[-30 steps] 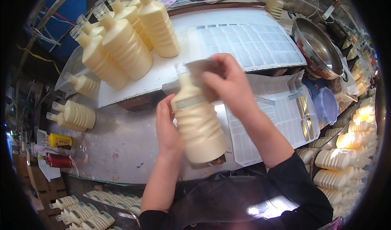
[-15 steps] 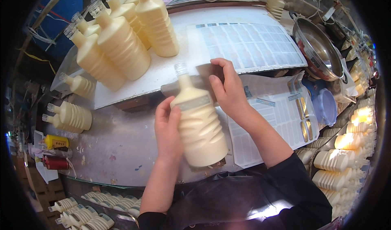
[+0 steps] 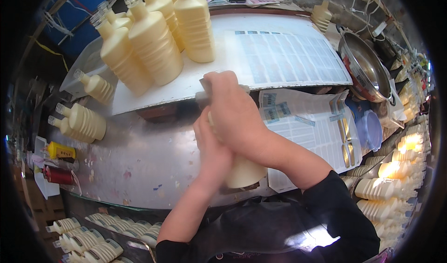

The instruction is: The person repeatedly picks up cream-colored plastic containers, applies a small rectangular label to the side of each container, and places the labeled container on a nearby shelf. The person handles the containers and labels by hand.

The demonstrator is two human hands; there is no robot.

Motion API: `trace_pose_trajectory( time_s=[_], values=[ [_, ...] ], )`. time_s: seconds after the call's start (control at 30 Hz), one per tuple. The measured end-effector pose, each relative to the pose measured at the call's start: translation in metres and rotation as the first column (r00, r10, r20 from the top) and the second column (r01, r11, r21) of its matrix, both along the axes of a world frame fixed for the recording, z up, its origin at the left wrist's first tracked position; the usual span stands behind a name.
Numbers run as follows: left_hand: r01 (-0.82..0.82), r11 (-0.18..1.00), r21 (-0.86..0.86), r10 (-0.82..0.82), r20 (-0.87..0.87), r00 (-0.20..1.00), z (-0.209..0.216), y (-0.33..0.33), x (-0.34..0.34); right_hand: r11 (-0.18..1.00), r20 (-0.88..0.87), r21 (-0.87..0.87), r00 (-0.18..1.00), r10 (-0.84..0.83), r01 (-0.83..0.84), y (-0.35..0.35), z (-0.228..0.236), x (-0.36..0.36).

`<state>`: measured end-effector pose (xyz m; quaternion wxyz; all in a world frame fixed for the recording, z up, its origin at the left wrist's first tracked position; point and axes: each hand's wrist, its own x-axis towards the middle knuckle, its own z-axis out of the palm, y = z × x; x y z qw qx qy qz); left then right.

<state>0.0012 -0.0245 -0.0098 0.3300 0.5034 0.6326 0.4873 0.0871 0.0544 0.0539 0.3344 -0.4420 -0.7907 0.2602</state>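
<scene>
With curled fingers, the left hand point(image 3: 208, 141) hugged the bottle point(image 3: 247, 172) at the clock's middle, probably to keep it still, while the right hand point(image 3: 233, 111) crossed over it, fingers pinching a grey card point(image 3: 204, 85) toward 12 o'clock.

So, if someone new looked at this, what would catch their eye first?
Probably the hands in the middle: the right hand crosses in front of the left hand, hiding much of a cream bottle. Next, perhaps, the tall bottles crowded at the upper left on the white board. Then the brightly lit bottles stacked at the right, below the big round pan.
</scene>
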Motion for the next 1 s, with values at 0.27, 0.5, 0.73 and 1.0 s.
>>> trace_pose_trajectory(
  time_s=[0.27, 0.5, 0.73, 1.0],
  values=[
    [-0.037, 0.999, 0.027, 0.038, -0.042, 0.998, 0.004, -0.003, 0.006, 0.992, 0.024, 0.125, 0.999, 0.023, -0.026, 0.005, 0.004, 0.010],
    [-0.050, 0.998, -0.025, 0.054, 0.181, 0.982, -0.002, 0.002, 0.001, 0.997, 0.057, 0.080, 0.998, 0.001, -0.006, 0.007, -0.004, 0.017],
    [-0.036, 0.991, -0.127, 0.093, 0.478, 0.873, 0.000, 0.019, -0.003, 0.999, -0.175, 0.046, 0.984, 0.031, -0.024, 0.027, -0.036, 0.062],
    [-0.018, 0.999, -0.039, 0.038, 0.613, 0.789, -0.009, 0.013, -0.007, 0.996, -0.263, 0.090, 0.964, 0.031, -0.008, 0.041, -0.074, 0.076]
  ],
)
